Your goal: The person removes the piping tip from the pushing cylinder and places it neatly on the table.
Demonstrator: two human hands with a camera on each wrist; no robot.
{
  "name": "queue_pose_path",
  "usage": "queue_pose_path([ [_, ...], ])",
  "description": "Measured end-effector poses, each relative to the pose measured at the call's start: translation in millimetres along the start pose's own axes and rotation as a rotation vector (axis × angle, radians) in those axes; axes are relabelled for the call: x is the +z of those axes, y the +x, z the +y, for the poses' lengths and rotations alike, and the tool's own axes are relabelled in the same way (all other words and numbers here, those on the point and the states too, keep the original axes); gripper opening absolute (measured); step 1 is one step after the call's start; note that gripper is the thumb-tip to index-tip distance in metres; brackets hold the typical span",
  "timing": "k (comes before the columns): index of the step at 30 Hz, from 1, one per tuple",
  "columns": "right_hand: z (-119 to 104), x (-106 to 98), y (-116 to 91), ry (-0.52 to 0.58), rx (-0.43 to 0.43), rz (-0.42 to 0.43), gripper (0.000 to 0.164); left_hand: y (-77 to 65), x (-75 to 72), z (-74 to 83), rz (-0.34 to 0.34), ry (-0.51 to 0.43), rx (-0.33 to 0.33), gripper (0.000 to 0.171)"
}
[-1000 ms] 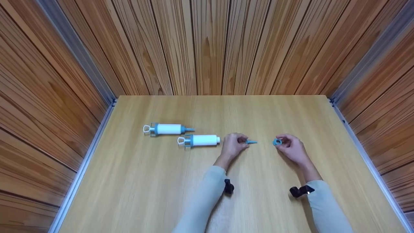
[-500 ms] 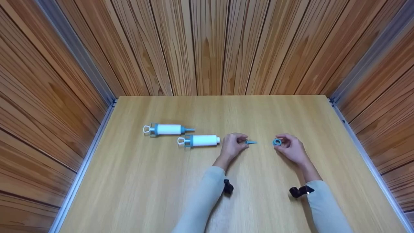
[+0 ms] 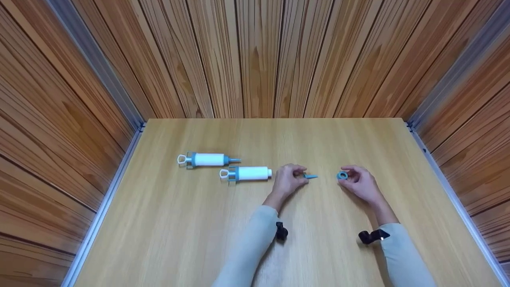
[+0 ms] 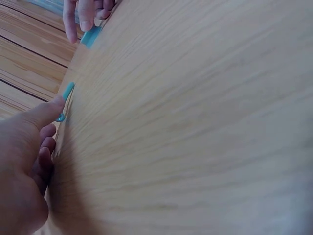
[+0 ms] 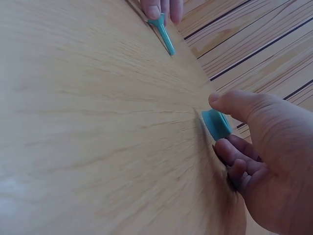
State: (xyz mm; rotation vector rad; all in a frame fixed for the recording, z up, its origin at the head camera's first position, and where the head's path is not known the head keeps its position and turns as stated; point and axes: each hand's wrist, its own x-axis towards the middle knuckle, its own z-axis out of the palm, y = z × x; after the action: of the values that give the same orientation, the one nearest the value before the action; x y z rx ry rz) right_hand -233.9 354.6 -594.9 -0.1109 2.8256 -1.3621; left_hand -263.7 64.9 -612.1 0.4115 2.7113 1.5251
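Between the thumb and fingers of my left hand [image 3: 286,178] is the wide end of a small blue tapered nozzle [image 5: 166,38]. Its thin tip points right, low over the wooden table. My right hand [image 3: 360,183] holds a blue ring-shaped cap [image 5: 215,125] at the tabletop, thumb on one side and fingers curled on the other. Left of my left hand lies a white syringe-like tube [image 3: 253,173] with a blue collar, a pull handle and a bare white front end. A similar tube [image 3: 209,159] with a blue nozzle fitted lies behind it.
The wooden table [image 3: 179,231] has plank walls [image 3: 259,59] at the back and both sides. Grey metal rails [image 3: 104,195] run along its left and right edges. A black wrist camera [image 3: 281,231] sits on each sleeve.
The nozzle has tilted slightly in my left fingers, its tip still pointing right. Otherwise both hands, the ring cap and the two tubes stay in place.
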Motion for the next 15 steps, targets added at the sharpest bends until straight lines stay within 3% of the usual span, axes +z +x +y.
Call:
queue_pose_path([
  [10, -12.3, -13.0, -3.6, 0.036, 0.017, -0.018, 0.055, 0.8, -8.1, 7.8, -0.02, -0.014, -0.029, 0.038],
  [15, -20.9, -15.8, -1.5, 0.02, -0.004, 0.0, 0.052, 3.4, -11.9, 9.1, -0.023, 0.023, -0.004, 0.038],
])
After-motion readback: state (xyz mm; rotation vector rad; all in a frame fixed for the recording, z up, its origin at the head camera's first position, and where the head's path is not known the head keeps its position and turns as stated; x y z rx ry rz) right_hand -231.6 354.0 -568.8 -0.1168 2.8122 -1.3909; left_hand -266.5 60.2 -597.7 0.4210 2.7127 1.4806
